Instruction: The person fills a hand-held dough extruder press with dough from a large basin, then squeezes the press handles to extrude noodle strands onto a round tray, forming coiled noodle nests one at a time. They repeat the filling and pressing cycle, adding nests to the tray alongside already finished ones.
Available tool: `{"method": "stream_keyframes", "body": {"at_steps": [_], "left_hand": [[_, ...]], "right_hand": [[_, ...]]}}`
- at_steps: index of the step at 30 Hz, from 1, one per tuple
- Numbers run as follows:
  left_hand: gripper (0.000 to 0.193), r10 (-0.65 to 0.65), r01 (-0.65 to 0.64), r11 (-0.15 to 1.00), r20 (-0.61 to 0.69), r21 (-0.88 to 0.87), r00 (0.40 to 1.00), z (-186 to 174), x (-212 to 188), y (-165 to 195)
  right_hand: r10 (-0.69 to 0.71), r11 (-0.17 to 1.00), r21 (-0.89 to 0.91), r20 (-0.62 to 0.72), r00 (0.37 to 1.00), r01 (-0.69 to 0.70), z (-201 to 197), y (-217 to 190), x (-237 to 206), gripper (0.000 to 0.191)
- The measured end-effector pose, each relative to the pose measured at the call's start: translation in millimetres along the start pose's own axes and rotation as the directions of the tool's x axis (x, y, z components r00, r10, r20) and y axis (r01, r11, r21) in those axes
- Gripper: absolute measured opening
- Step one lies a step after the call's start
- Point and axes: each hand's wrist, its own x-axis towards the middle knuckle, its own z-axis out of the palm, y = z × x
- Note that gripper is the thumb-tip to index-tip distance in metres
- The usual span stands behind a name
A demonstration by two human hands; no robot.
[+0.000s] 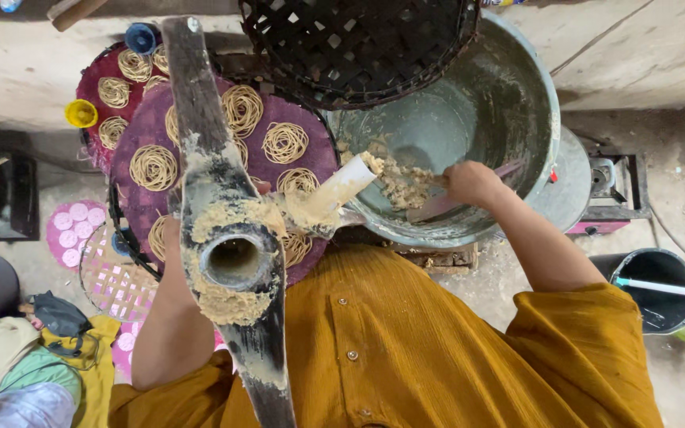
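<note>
Your right hand (469, 182) is down inside the big grey metal basin (517, 103), fingers curled shut around the handle of a flat spatula (445, 204), and its blade lies along the basin's lower wall. Just left of that hand, still inside the basin, sits a lump of beige dough (402, 181), touching the hand and the pale plunger (342, 186) that pokes over the basin's left rim. Left of the basin stands the wooden noodle press (227, 238), its long dark beam caked with dough, its round open barrel (233, 260) facing up at you. Your left hand is hidden behind that press, so you cannot tell whether those fingers are open or closed; only your forearm (172, 333) shows below it. Behind the press, left of the basin, a purple woven mat (311, 162) carries coils of pressed noodles (285, 143), and a second mat with more coils lies farther left. Over the basin's upper left rim hangs a dark woven basket (358, 47).
</note>
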Motion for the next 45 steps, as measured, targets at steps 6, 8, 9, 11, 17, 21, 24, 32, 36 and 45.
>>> {"method": "stream_keyframes", "body": {"at_steps": [6,8,9,11,17,21,24,32,36,45], "left_hand": [[0.035,-0.026,0.027,1.000,-0.037,0.006,0.999,5,2,1],[0.034,-0.031,0.032,0.999,-0.044,0.003,0.999,5,4,2],[0.033,-0.033,0.033,0.999,-0.044,-0.003,0.998,6,5,2],[0.033,-0.046,0.045,0.999,-0.051,-0.008,0.998,8,5,4],[0.031,-0.071,0.070,0.997,-0.056,-0.020,0.996,13,0,9],[0.029,-0.082,0.082,0.997,-0.062,-0.017,0.995,10,-1,8],[0.029,-0.076,0.074,0.997,-0.064,-0.026,0.995,9,1,4],[0.027,-0.121,0.118,0.991,-0.043,-0.068,0.992,13,9,10],[0.026,-0.211,0.206,0.971,-0.024,-0.124,0.977,12,8,19],[0.037,-0.125,0.102,0.973,0.100,0.205,0.987,13,6,31]], "right_hand": [[-0.020,0.984,0.177,-0.028,0.999,0.025,49,-39,36,0.036],[0.005,0.965,0.262,-0.062,0.998,0.011,58,-54,47,0.036],[0.012,0.956,0.292,-0.085,0.996,0.013,59,-63,51,0.032],[0.020,0.934,0.355,-0.130,0.991,0.027,59,-72,55,0.030],[0.051,0.848,0.530,-0.124,0.991,0.023,24,-87,26,0.032],[0.101,0.757,0.638,0.099,0.990,-0.141,-5,-83,-25,0.036],[0.100,0.776,0.599,0.191,0.976,-0.197,5,-76,-24,0.034],[0.071,0.955,0.296,-0.210,0.975,-0.006,59,-96,67,0.031],[0.072,0.908,0.417,-0.051,0.996,-0.044,21,-81,30,0.034],[-0.064,0.973,0.218,-0.037,0.997,0.070,-16,-29,-17,0.039]]}}
